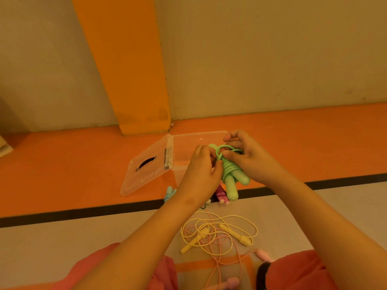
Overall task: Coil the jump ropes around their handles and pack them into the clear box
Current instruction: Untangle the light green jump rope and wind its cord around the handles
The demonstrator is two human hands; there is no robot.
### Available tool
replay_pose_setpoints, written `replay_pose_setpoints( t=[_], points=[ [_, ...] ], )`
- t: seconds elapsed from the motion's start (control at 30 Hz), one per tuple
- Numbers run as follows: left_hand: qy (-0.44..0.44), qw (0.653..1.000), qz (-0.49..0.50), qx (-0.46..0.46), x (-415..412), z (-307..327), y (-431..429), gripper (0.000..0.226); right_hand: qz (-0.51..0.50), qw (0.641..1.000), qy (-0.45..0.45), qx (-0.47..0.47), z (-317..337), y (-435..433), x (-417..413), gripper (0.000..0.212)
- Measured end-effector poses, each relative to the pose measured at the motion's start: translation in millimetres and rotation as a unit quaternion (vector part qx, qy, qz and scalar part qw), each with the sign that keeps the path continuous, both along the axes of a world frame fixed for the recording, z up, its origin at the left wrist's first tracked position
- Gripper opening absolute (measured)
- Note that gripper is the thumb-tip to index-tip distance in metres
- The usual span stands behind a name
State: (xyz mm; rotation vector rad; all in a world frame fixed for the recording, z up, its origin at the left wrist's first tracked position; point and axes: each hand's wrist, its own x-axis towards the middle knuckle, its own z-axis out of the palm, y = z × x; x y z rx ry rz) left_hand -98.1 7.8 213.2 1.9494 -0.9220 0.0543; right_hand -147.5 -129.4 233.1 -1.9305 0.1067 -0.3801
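A green jump rope [231, 181] is held above the floor, its cord wound around its two handles. My left hand [201, 170] pinches the cord at the coil's left side. My right hand [249, 158] grips the top of the bundle, where a loose green loop sticks up. Behind the hands lies the clear box [188, 143] with its lid [144, 168] swung open to the left. A yellow rope [232, 233] and a pale pink rope [217, 266] lie uncoiled and tangled on the floor near me.
A blue coiled rope [169, 194] and a pink coiled one [221, 195] lie by the black floor line [83, 212], partly hidden by my arms. An orange pillar [134, 80] and the wall stand behind the box. My knees in red cloth fill the bottom.
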Motion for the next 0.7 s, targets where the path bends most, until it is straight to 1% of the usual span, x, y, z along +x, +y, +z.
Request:
replay_pose_setpoints(
  t=[0.2, 0.27, 0.37, 0.43, 0.5, 0.57, 0.63, 0.7],
  points=[
    [-0.045, 0.999, -0.026, 0.014, 3, 1, 5, 0.015, 0.046, 0.997, -0.015, 0.053, 7, 1, -6, 0.028],
    [-0.046, 0.998, -0.031, -0.007, 5, 4, 5, 0.012, 0.04, 0.997, -0.04, 0.049, 11, 2, -8, 0.026],
    [-0.02, 0.998, -0.031, -0.049, 6, 9, 6, 0.01, 0.035, 0.996, -0.074, 0.045, 13, 4, -9, 0.022],
    [0.02, 0.996, -0.035, -0.085, 3, 15, 6, 0.011, 0.038, 0.994, -0.089, 0.059, 13, 5, -9, 0.02],
    [0.08, 0.989, -0.035, -0.121, -2, 21, 8, 0.007, 0.042, 0.992, -0.1, 0.064, 13, 8, -9, 0.019],
    [0.132, 0.98, -0.024, -0.147, -5, 25, 8, 0.011, 0.044, 0.991, -0.112, 0.063, 13, 12, -8, 0.018],
    [0.198, 0.963, -0.025, -0.182, -7, 27, 8, 0.014, 0.04, 0.99, -0.126, 0.055, 13, 15, -6, 0.017],
    [0.258, 0.941, -0.03, -0.219, -7, 28, 7, 0.015, 0.022, 0.99, -0.137, 0.018, 10, 16, -4, 0.017]
  ],
)
